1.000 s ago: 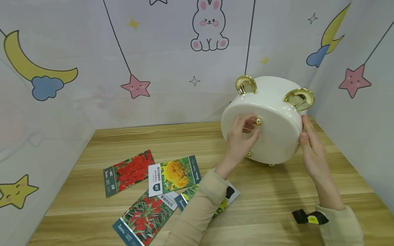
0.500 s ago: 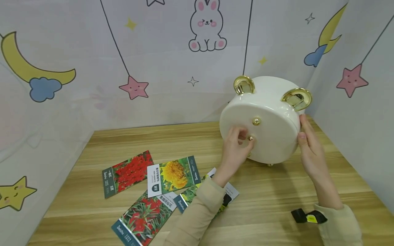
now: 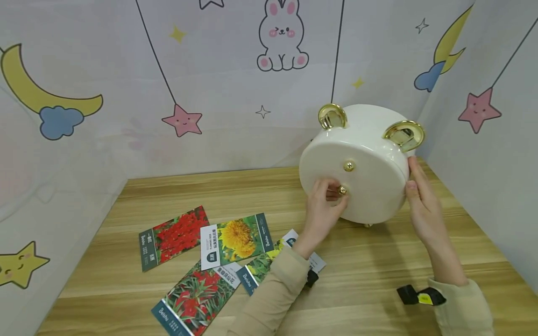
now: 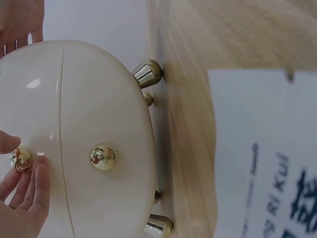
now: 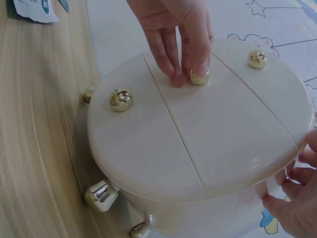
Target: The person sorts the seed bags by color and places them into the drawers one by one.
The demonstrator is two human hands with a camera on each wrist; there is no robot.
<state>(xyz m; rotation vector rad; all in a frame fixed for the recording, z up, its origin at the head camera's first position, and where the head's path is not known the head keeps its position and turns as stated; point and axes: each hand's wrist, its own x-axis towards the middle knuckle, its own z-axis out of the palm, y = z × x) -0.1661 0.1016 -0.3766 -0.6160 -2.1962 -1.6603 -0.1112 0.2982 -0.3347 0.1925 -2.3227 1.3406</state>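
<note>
A glossy white round storage box (image 3: pixel 370 186) with gold ear shapes stands tilted to the viewer at the back right of the table. Seams cross its face, which carries an upper knob (image 5: pixel 257 59), a middle knob (image 5: pixel 199 78) and a lower knob (image 5: pixel 121 100), all gold. My left hand (image 3: pixel 322 207) pinches the middle knob between thumb and fingers; the lower knob is hidden behind it in the head view. Against the box's right side rests my right hand (image 3: pixel 425 205), its fingers extended along the curved wall. Short gold feet (image 4: pixel 148 73) hold the box off the table.
Several flower seed packets lie left of the box: a red one (image 3: pixel 180 235), a yellow one (image 3: pixel 237 240), a red-and-green one (image 3: pixel 199 294) and one partly under the left sleeve (image 3: pixel 269 291). A black strap (image 3: pixel 421 296) hangs by the right cuff. Printed cloth walls (image 3: pixel 227 140) enclose the table.
My left hand has moved down from the upper knob to the middle knob and taken hold there. The right hand stays on the box's side. The view has shifted slightly.
</note>
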